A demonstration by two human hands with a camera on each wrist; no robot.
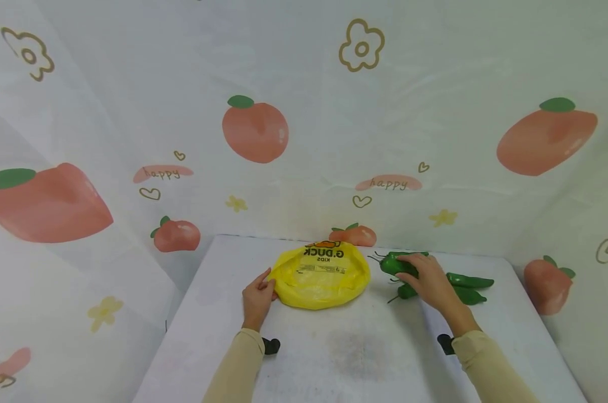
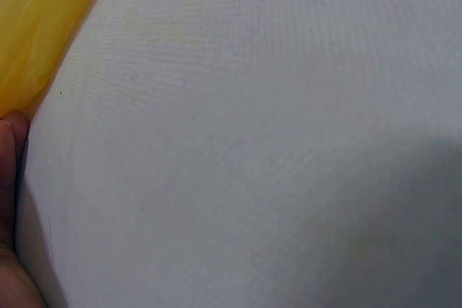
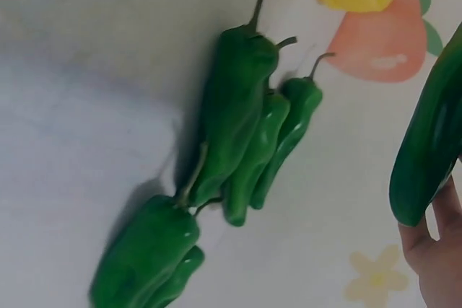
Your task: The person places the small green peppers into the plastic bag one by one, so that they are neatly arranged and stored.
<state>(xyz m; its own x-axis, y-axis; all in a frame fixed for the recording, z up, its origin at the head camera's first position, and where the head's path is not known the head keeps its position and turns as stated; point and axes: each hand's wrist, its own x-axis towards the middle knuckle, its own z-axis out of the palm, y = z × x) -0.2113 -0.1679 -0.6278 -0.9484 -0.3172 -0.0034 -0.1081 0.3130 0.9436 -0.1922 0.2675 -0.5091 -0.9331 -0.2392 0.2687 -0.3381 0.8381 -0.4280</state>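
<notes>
A yellow plastic bag (image 1: 311,294) printed "G.DUCK KIDS" lies on the white table with its mouth spread wide. My left hand (image 1: 257,299) pinches the left edge of the bag; the left wrist view shows the fingertips (image 2: 18,124) against the yellow film (image 2: 50,19). To the right of the bag, my right hand (image 1: 429,282) grips a long green pepper (image 1: 397,265), raised above the others in the right wrist view. Several more green peppers (image 3: 234,106) lie on the table beneath and beyond that hand, some partly hidden by it.
The white table (image 1: 304,358) meets a cloth backdrop (image 1: 304,190) printed with peaches, flowers and hearts. Two peppers (image 1: 469,281) lie right of my right wrist. A dark band (image 1: 271,346) shows at my left wrist, another (image 1: 445,344) at the right.
</notes>
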